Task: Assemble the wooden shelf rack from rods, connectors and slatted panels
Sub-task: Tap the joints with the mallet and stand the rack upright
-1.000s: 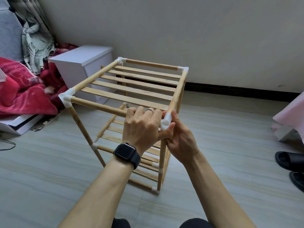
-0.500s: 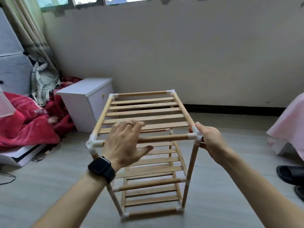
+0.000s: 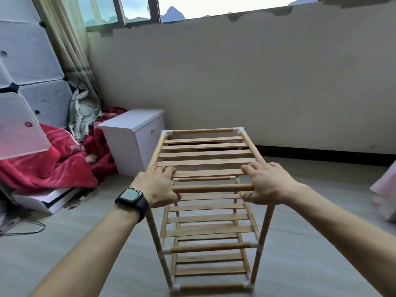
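At rack (image 3: 205, 155) top: left hand (image 3: 157, 185), right hand (image 3: 267, 183) fingers (image 3: 250, 168) curl round front rod (image 3: 212, 188); corners beneath hidden.

The single camera rides on my head and looks forward and down along my outstretched forearms. It faces the far wall (image 3: 257, 82), catching a strip of window (image 3: 214, 6) at the top edge and the floor (image 3: 295, 275) across the bottom. My left hand (image 3: 157, 185) and right hand (image 3: 269, 184) sit near the middle of the frame, close to the lens, holding the near top corners of the rack (image 3: 205, 155). I see the rack from above and in front, every tier down to its lowest rod near the bottom edge. The wide lens bows the curtain (image 3: 70, 50) at the left; the white cabinet (image 3: 132, 136) lies left, beyond the rack.
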{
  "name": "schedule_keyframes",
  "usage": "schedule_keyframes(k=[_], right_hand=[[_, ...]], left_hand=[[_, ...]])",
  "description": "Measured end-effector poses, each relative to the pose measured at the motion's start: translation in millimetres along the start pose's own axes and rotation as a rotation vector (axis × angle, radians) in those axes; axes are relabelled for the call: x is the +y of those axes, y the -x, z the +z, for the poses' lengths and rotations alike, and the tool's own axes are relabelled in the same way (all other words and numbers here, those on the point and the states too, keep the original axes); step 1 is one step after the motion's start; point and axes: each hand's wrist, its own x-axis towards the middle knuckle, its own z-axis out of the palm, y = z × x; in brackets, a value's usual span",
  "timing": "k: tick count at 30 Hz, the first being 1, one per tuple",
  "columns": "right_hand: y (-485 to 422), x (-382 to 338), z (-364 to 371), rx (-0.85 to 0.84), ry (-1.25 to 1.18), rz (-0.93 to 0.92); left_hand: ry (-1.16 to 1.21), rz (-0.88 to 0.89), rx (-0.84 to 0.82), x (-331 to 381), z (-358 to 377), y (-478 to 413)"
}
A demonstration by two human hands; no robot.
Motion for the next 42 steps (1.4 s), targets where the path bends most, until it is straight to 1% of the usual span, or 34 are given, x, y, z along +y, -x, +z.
schedule_keyframes(k=[4, 7, 15, 18, 21, 22, 23, 26, 34, 37, 39, 42], right_hand=[[-7, 7, 5, 0.125, 0.021, -0.019], [-13, 8, 6, 0.129, 0.058, -0.017], [-21, 16, 12, 0.173, 0.077, 0.02], [-24, 15, 10, 0.139, 0.075, 0.025], [-22, 14, 6, 0.039, 0.017, 0.03], [-21, 14, 5, 0.008, -0.003, 0.032], [-20, 13, 5, 0.006, -0.005, 0.028], [-17, 12, 8, 0.106, 0.05, 0.008], [-27, 11, 10, 0.157, 0.074, 0.039], [-28, 12, 13, 0.156, 0.06, 0.044], [-28, 10, 11, 0.125, 0.037, 0.059], [-20, -2, 2, 0.064, 0.004, 0.136]], left_hand=[[-0.026, -0.02, 0.099, 5, 8, -4], [-0.026, -0.026, 0.133, 6, 9, -9], [-0.028, -0.005, 0.134, 8, 11, -26], [0.019, 0.013, 0.136, 4, 11, -28], [0.037, 0.042, 0.03, -4, 6, -30], [0.027, 0.041, 0.017, -6, 6, -30], [0.018, 0.037, 0.034, -6, 7, -29], [-0.025, 0.023, 0.117, 1, 12, -25], [-0.035, 0.022, 0.109, 1, 11, -34], [-0.037, 0.017, 0.126, -1, 13, -36], [-0.039, 0.02, 0.121, -1, 13, -37], [-0.074, 0.017, 0.122, -4, 9, -38]])
